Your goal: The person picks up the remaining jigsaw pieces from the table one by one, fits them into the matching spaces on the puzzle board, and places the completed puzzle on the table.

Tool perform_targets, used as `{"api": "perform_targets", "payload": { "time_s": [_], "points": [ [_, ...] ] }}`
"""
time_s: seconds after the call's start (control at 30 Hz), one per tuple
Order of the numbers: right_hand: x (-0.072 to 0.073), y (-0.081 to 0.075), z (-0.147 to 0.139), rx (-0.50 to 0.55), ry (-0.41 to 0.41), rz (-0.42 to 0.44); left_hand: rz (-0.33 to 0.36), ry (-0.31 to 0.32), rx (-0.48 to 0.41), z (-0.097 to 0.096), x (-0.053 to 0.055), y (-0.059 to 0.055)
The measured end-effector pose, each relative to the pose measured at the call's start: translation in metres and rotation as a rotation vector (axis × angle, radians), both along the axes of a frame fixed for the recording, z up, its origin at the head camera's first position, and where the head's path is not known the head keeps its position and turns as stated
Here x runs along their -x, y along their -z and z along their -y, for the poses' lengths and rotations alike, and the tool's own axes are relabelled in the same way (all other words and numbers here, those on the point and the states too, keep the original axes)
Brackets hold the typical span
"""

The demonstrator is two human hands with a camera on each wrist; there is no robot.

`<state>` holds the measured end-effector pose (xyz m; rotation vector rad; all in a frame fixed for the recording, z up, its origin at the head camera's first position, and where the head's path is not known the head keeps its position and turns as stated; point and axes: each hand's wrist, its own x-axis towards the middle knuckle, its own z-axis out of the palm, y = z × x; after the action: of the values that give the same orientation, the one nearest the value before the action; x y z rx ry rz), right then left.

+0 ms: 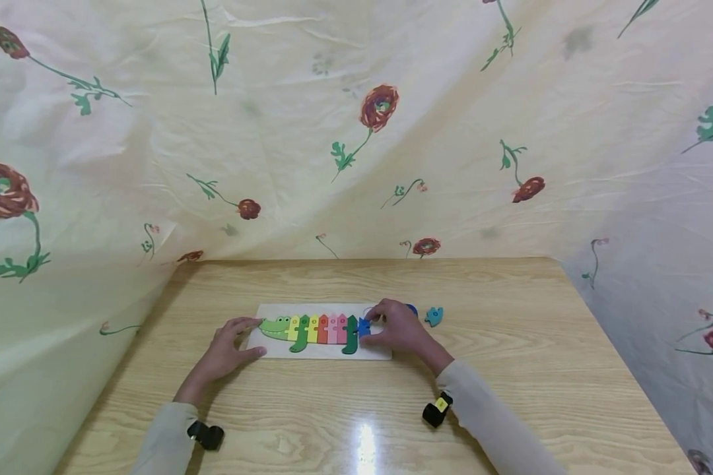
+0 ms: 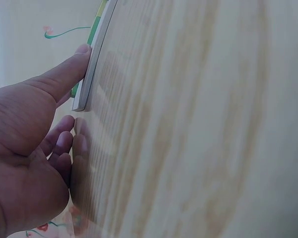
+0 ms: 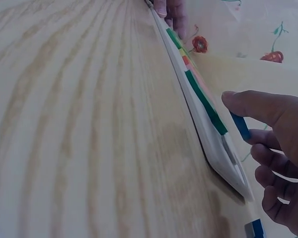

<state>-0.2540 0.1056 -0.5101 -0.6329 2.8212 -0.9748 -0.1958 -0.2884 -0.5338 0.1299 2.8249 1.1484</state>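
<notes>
A white puzzle board [image 1: 321, 352] lies on the table, bearing a crocodile made of coloured pieces. Its light-green head [image 1: 275, 328] is at the left. My left hand [image 1: 228, 348] rests at the board's left end, index finger by the snout; the thumb [image 2: 72, 72] touches the board's edge in the left wrist view. At the other end my right hand [image 1: 401, 328] pinches a blue puzzle piece [image 3: 240, 126] between thumb and index finger. That piece is tilted above the board, beside the dark-green leg piece [image 3: 206, 101]. The other right fingers are loosely bent.
Just beyond the right hand lies another blue piece [image 1: 412, 309], partly hidden by it. A teal piece [image 1: 434, 316] sits on the wooden table [image 1: 309, 402] to the right. Flower-printed cloth [image 1: 297, 145] hangs along the back and sides.
</notes>
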Motion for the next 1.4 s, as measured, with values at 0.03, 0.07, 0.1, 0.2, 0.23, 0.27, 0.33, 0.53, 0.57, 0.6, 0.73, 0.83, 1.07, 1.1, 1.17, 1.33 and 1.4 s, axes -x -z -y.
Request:
{"api": "perform_targets", "payload": {
  "time_s": [0.03, 0.07, 0.1, 0.2, 0.23, 0.27, 0.33, 0.53, 0.57, 0.6, 0.73, 0.83, 1.07, 1.1, 1.17, 1.33, 1.4],
  "points": [
    [0.0, 0.0, 0.0, -0.002, -0.001, 0.004, -0.003, 0.002, 0.001, 0.0, 0.0, 0.0],
    [0.0, 0.001, 0.0, -0.005, -0.002, 0.006, -0.003, 0.001, 0.001, 0.0, 0.0, 0.0],
    [0.0, 0.002, 0.001, -0.008, -0.002, 0.006, -0.004, 0.001, 0.003, 0.0, 0.0, 0.0],
    [0.0, 0.004, 0.001, -0.011, -0.009, 0.001, 0.004, -0.004, 0.001, 0.0, 0.0, 0.0],
    [0.0, 0.004, 0.001, -0.012, -0.011, -0.002, 0.008, -0.006, 0.001, 0.0, 0.0, 0.0],
    [0.0, 0.005, 0.001, -0.012, -0.012, -0.006, 0.011, -0.008, 0.001, 0.0, 0.0, 0.0],
    [0.0, 0.006, 0.002, -0.013, -0.014, -0.011, 0.016, -0.01, -0.002, 0.0, 0.0, 0.001],
    [-0.001, 0.008, 0.002, -0.028, -0.015, -0.005, 0.017, -0.005, -0.01, 0.0, 0.001, 0.002],
    [-0.001, 0.008, 0.002, -0.03, -0.012, -0.001, 0.018, -0.004, -0.012, 0.001, 0.001, 0.003],
    [-0.001, 0.008, 0.002, -0.03, -0.01, 0.003, 0.021, -0.005, -0.014, 0.001, 0.001, 0.003],
    [-0.002, 0.008, 0.001, -0.032, -0.011, 0.01, 0.029, -0.007, -0.025, 0.0, 0.002, 0.003],
    [-0.002, 0.009, 0.0, -0.028, -0.032, 0.006, 0.034, -0.013, -0.024, 0.0, 0.001, 0.003],
    [-0.003, 0.007, -0.003, -0.011, -0.041, -0.017, 0.039, -0.022, -0.014, 0.0, 0.001, 0.004],
    [-0.003, 0.006, -0.004, -0.006, -0.038, -0.02, 0.038, -0.019, -0.014, 0.0, 0.001, 0.004],
    [-0.004, 0.002, -0.007, 0.005, -0.035, -0.029, 0.035, -0.009, -0.013, 0.001, 0.001, 0.004],
    [-0.005, -0.012, -0.018, 0.027, -0.033, -0.072, 0.028, 0.006, -0.01, 0.002, 0.001, 0.003],
    [-0.005, -0.018, -0.024, 0.041, -0.037, -0.087, 0.028, 0.008, -0.008, 0.002, 0.001, 0.003]
  ]
}}
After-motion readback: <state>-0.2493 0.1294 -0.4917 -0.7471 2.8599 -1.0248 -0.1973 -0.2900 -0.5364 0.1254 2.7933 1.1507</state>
